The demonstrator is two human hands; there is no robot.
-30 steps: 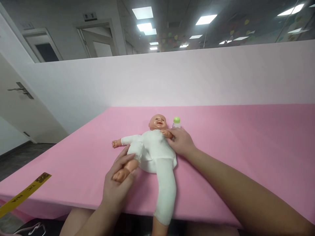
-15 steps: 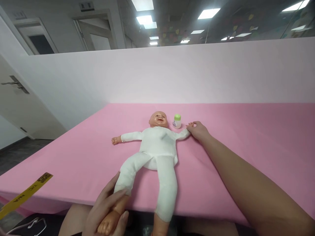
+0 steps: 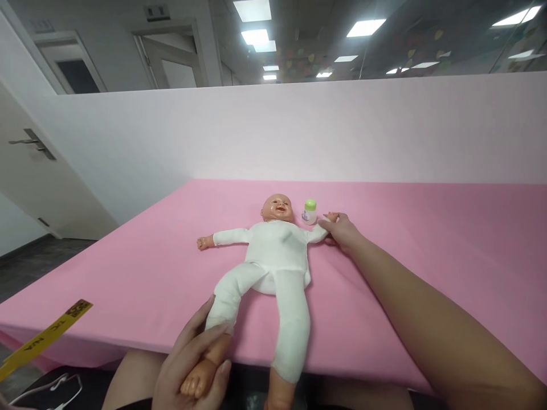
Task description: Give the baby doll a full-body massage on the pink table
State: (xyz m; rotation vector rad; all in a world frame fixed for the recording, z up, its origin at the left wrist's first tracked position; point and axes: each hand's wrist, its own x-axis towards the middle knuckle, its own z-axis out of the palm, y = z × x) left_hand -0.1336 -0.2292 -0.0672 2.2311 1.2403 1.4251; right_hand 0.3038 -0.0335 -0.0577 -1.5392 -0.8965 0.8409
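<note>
A baby doll (image 3: 277, 245) with a white cloth body lies on its back on the pink-covered table, head away from me and feet past the near edge. My left hand (image 3: 192, 359) is wrapped around the doll's lower leg and ankle on the left side, thumb by its foot. On the right, my right hand (image 3: 344, 232) grips the doll's forearm just below its small hand. A small clear jar with a green lid (image 3: 310, 212) stands upright beside the doll's head, close to my right hand but apart from it.
The pink cloth (image 3: 141, 285) covers the table. A white wall (image 3: 342, 131) with a glass panel above it stands behind. A yellow tag strip (image 3: 51, 336) is at the near left corner. A door (image 3: 34, 154) is at the far left.
My right hand has shifted slightly along the doll's forearm, toward its elbow. My left hand keeps its hold on the leg. The whole view has moved a little.
</note>
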